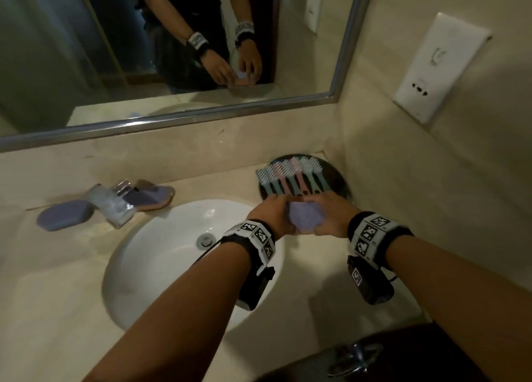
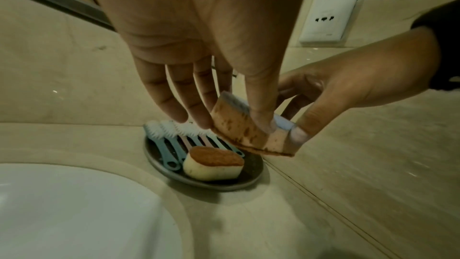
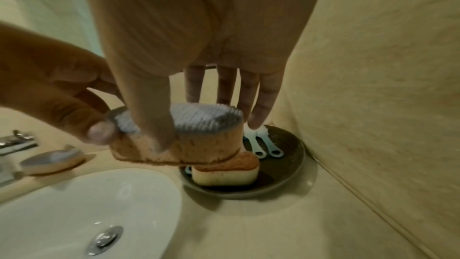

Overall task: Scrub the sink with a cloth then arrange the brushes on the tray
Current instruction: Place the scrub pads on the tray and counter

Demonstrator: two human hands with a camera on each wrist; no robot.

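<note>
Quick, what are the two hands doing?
Left hand: pinching the sponge.
Right hand: pinching the same sponge.

In the head view the hands [image 1: 305, 214] hide the tray's [image 1: 336, 177] near half and the brush handles' [image 1: 290, 185] ends.

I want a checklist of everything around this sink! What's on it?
Surface: beige stone counter round a white sink.
Job's things: dark round tray in the corner holds a row of small brushes and one sponge; a second sponge is held above it.
Clutter: two more sponges and a clear packet left of the sink.
Hands: left hand and right hand both pinch the held sponge.
Cables: thin black cable at the left wrist.
Surroundings: mirror, wall socket.
</note>
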